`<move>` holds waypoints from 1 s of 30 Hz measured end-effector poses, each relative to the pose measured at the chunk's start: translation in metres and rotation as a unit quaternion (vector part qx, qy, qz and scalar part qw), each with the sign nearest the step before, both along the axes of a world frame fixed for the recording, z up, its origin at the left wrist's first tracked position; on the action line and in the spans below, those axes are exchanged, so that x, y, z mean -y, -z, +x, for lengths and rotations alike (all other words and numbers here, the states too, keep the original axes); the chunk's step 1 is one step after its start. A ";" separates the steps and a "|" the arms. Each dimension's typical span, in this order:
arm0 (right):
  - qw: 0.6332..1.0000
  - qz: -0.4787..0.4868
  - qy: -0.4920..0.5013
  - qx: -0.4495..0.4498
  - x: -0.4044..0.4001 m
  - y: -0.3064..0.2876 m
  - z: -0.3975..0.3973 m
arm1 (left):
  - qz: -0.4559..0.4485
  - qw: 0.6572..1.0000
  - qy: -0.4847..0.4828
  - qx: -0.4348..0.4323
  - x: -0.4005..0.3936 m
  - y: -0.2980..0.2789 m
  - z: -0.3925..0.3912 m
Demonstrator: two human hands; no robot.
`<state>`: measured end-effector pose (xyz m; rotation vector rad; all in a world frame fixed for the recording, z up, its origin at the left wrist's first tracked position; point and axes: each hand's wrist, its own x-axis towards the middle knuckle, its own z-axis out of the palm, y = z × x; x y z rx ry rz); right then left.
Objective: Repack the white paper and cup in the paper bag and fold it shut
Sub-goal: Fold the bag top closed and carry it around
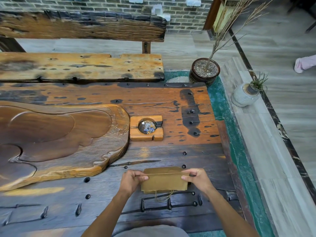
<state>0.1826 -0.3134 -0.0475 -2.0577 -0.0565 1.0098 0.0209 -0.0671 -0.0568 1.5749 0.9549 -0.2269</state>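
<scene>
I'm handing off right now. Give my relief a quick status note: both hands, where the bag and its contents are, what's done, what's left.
Left hand: pinching the left end of the brown paper bag, at its top fold.
Right hand: pinching the right end of the same fold.
Bag: lying flat near the front edge of the wooden table, its string handle trailing toward the person.
White paper and cup: not visible anywhere; presumably inside the bag, but I cannot confirm.
Done: top edge looks folded over once.
Left: press the fold flat and release, checking it stays shut.
Nearby: wooden ashtray and carved tea tray, both clear of the bag.
</scene>
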 end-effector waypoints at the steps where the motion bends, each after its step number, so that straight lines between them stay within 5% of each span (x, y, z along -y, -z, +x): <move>1: 1.000 0.005 0.010 -0.008 0.003 0.001 -0.001 | -0.018 1.000 -0.015 0.002 0.001 0.001 -0.002; 10: 0.999 0.027 0.040 0.004 -0.004 0.004 0.003 | -0.064 0.992 -0.110 0.022 0.003 -0.007 0.003; 15: 0.993 0.081 0.056 0.060 -0.023 -0.019 0.020 | -0.017 0.993 -0.071 0.097 -0.021 -0.035 0.019; 30: 0.956 0.233 0.032 0.176 -0.087 -0.205 0.082 | 0.083 0.940 -0.152 0.295 -0.083 -0.199 0.086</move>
